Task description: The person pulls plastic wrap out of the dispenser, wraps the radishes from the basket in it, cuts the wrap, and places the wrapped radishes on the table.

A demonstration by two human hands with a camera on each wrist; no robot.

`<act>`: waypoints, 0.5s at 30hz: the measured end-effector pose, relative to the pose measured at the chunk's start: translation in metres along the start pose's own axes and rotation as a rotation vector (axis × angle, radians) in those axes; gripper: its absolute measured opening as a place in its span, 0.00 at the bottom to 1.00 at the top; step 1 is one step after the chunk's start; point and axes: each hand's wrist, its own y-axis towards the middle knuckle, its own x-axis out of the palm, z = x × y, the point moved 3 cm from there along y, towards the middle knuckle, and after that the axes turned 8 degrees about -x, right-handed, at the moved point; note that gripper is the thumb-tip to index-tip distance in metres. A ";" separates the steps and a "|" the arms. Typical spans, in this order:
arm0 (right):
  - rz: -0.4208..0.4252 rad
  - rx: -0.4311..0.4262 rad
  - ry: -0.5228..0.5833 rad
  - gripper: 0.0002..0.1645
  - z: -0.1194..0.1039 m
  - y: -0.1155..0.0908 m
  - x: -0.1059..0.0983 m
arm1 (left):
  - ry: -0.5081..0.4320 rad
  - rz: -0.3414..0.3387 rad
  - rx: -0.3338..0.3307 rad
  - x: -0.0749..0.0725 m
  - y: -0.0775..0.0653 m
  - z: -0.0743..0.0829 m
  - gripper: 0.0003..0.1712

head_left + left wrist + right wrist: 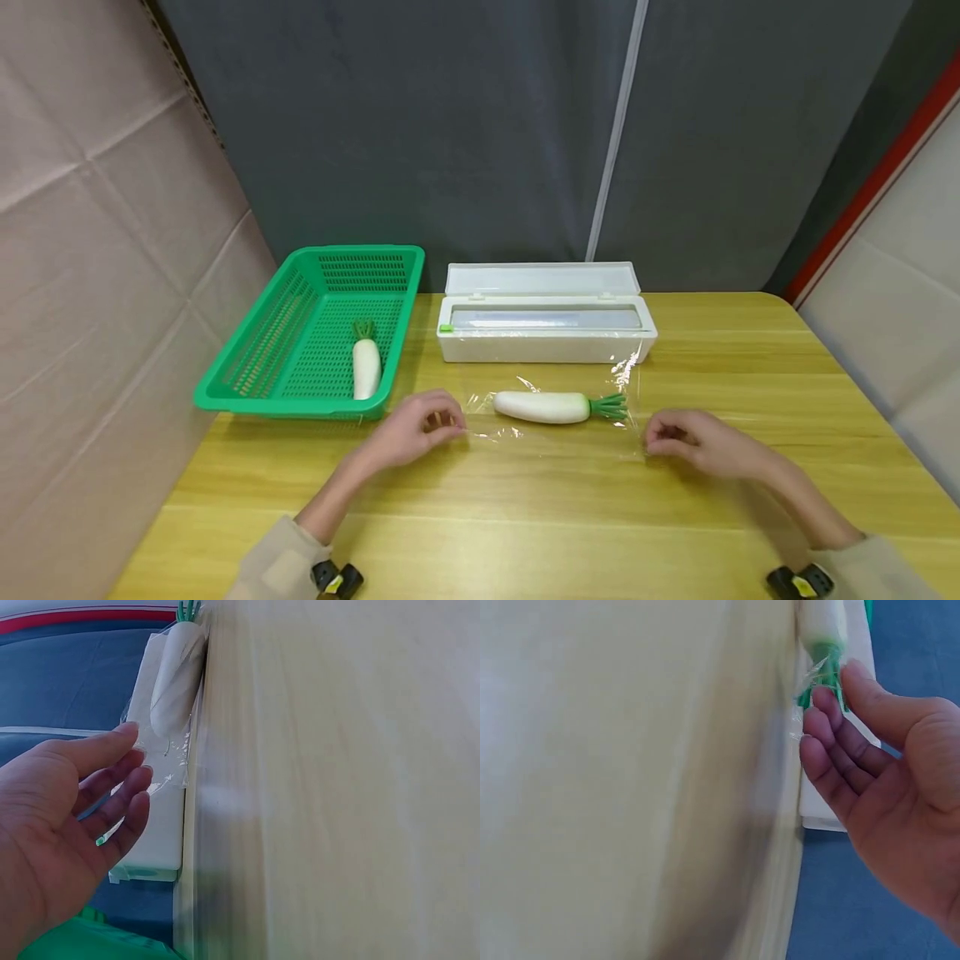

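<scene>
A sheet of clear plastic wrap (pixel 626 371) runs from the front of a white wrap dispenser (pixel 540 348) toward me. A white radish (pixel 540 407) with green stalks lies within the sheet's area, stalks to the right. At the sheet's near left corner my left hand (pixel 416 427) pinches the wrap between thumb and fingers. My right hand (pixel 693 442) pinches the near right corner, a little beyond the stalk ends. In the right wrist view, crinkled film (pixel 815 673) shows by the right fingertips. The dispenser's lid (pixel 540 279) stands raised at the back.
A green plastic basket (pixel 300 407) stands at the left, holding another white radish (pixel 367 369). Behind the wooden table (pixel 487 542) hangs a dark grey curtain (pixel 412 125). Pale cloth (pixel 97 292) borders the left side, a white panel (pixel 900 292) the right.
</scene>
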 end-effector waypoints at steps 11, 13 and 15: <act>0.240 0.008 -0.164 0.11 -0.009 0.006 -0.019 | -0.083 0.100 -0.006 -0.004 0.002 0.002 0.04; 0.264 0.037 -0.146 0.09 -0.009 0.008 -0.020 | -0.094 0.125 -0.017 -0.004 0.003 0.002 0.03; 0.281 0.073 -0.114 0.07 -0.008 0.009 -0.020 | -0.111 0.142 -0.031 -0.004 0.004 0.002 0.03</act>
